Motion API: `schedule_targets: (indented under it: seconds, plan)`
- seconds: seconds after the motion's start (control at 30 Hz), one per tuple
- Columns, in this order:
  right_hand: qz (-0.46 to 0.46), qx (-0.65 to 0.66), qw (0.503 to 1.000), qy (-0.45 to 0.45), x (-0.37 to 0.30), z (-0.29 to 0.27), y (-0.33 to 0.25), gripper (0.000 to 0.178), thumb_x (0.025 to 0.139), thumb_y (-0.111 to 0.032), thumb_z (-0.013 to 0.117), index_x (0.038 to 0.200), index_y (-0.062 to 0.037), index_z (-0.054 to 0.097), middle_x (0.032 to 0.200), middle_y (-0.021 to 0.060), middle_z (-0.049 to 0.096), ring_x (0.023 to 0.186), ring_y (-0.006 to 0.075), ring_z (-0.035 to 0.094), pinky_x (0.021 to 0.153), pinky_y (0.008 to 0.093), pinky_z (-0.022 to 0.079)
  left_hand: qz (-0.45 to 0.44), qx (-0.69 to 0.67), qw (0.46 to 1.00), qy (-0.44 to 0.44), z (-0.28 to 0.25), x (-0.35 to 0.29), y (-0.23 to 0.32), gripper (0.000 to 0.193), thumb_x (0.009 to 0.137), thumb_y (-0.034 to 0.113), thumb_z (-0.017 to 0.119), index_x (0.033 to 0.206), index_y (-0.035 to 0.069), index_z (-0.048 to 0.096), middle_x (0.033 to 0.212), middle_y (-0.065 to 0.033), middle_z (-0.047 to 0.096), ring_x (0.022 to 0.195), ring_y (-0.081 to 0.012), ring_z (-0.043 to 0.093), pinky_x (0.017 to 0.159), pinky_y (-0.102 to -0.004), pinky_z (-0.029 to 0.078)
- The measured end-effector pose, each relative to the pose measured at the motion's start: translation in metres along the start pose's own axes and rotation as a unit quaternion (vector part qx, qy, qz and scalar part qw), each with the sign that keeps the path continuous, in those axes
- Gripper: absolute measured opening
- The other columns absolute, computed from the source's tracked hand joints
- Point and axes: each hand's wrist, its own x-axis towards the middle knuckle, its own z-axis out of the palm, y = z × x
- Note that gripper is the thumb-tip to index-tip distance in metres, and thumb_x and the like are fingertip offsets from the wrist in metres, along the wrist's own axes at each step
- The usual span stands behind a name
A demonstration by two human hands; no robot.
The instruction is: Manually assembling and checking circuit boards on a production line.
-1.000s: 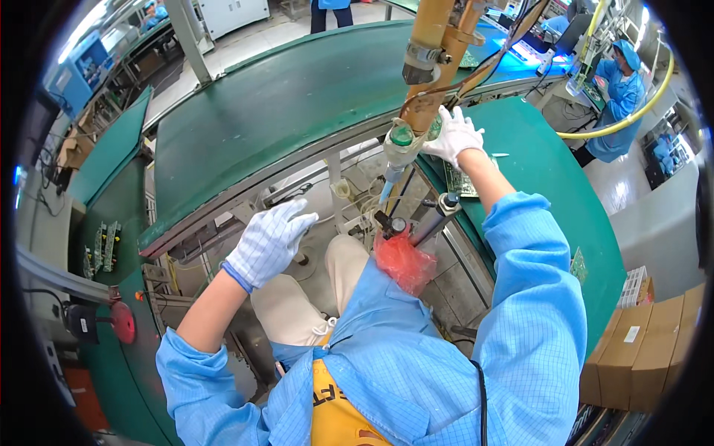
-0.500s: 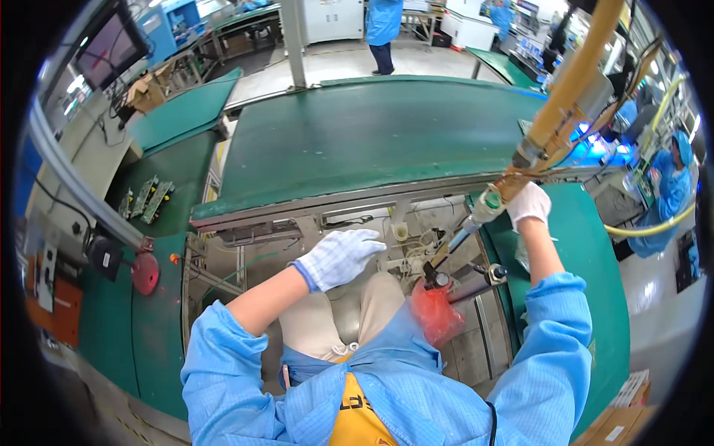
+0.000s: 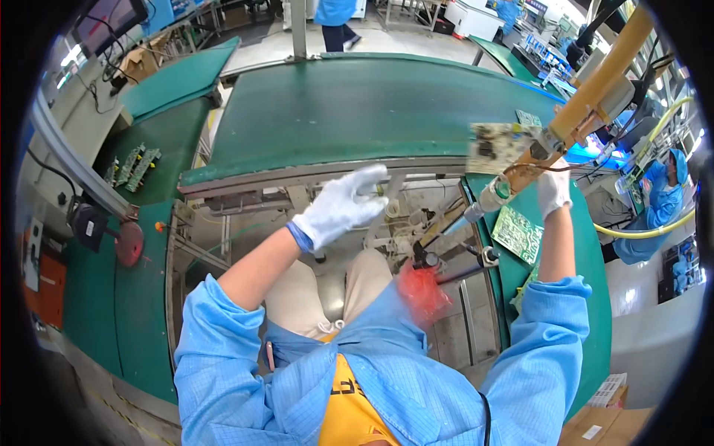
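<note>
My left hand [image 3: 343,207], in a white glove, hovers over the gap before the conveyor's near edge. Its fingers are spread and hold nothing. On the right, my gloved right hand [image 3: 554,192] is partly hidden behind a tan tube [image 3: 591,78]. A motion-blurred, brownish circuit board [image 3: 491,147] reaches out from behind that tube over the conveyor's near edge. It appears to be in my right hand, though the fingertips are hidden. Beside my right forearm, a green circuit board [image 3: 518,234] lies on the green side table [image 3: 587,297], and part of another board [image 3: 523,291] shows nearer to me.
A green conveyor belt [image 3: 335,104] runs across in front, with a small board [image 3: 528,117] on it. Several boards [image 3: 137,169] lie on the left surface. A red bag [image 3: 422,293] hangs by my knee. Co-workers stand behind the belt and at right [image 3: 660,197].
The brownish board has come into view by my right hand, which has moved slightly right. Green boards now show on the side table. My left hand has risen a little, its fingers spreading.
</note>
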Motion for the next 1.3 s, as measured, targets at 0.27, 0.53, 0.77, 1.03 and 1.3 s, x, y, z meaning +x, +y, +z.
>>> schedule_targets:
  seconds: [0.27, 0.53, 0.77, 1.03, 1.3]
  plan:
    - [0.222, 0.612, 0.723, -0.232, -0.029, 0.086, -0.098, 0.034, 0.098, -0.021, 0.057, 0.119, 0.0049, 0.057, 0.113, 0.0097, 0.065, 0.101, 0.0181, 0.063, 0.088, 0.0308, 0.052, -0.069, -0.492, 0.862, -0.105, 0.014, 0.006, 0.029, 0.056, 0.095, 0.026, 0.063, 0.142, 0.002, 0.042, 0.135, -0.0085, 0.054, 0.123, -0.0179, 0.053, 0.105, -0.0352, 0.043]
    - [0.351, 0.468, 0.754, -0.299, -0.028, 0.087, -0.155, 0.057, 0.098, -0.035, 0.055, 0.141, 0.0004, 0.041, 0.135, 0.0167, 0.050, 0.117, 0.0304, 0.057, 0.094, 0.0386, 0.048, -0.090, -0.449, 0.889, -0.021, 0.005, -0.034, 0.005, 0.041, 0.092, 0.012, 0.065, 0.129, -0.001, 0.055, 0.115, -0.0067, 0.066, 0.102, -0.0141, 0.065, 0.089, -0.0298, 0.053]
    - [0.383, 0.655, 0.639, -0.126, -0.005, 0.051, -0.133, 0.071, 0.094, -0.051, 0.055, 0.139, 0.0037, 0.043, 0.145, 0.0254, 0.040, 0.133, 0.0388, 0.042, 0.108, 0.0494, 0.039, -0.096, -0.395, 0.911, 0.068, -0.052, -0.086, 0.016, 0.044, 0.091, 0.013, 0.067, 0.131, 0.001, 0.054, 0.115, -0.0056, 0.066, 0.103, -0.0137, 0.064, 0.089, -0.0293, 0.053]
    - [0.128, 0.770, 0.613, -0.121, -0.020, -0.018, -0.178, 0.118, 0.075, -0.052, 0.077, 0.153, -0.0002, 0.007, 0.157, 0.0278, 0.015, 0.137, 0.0413, 0.035, 0.117, 0.0519, 0.023, -0.080, -0.334, 0.917, 0.203, -0.110, -0.184, 0.026, 0.048, 0.087, 0.009, 0.070, 0.130, -0.002, 0.054, 0.119, -0.0111, 0.066, 0.106, -0.0195, 0.065, 0.093, -0.0334, 0.053]
    - [0.064, 0.650, 0.748, -0.120, -0.028, 0.004, -0.215, 0.075, 0.099, -0.050, 0.047, 0.153, -0.0052, 0.022, 0.152, 0.0173, 0.036, 0.088, 0.0118, 0.051, 0.073, 0.0233, 0.044, -0.040, -0.365, 0.854, 0.368, -0.173, -0.309, 0.041, 0.052, 0.090, 0.008, 0.062, 0.138, -0.004, 0.045, 0.131, -0.0184, 0.058, 0.116, -0.0291, 0.062, 0.101, -0.0412, 0.050]
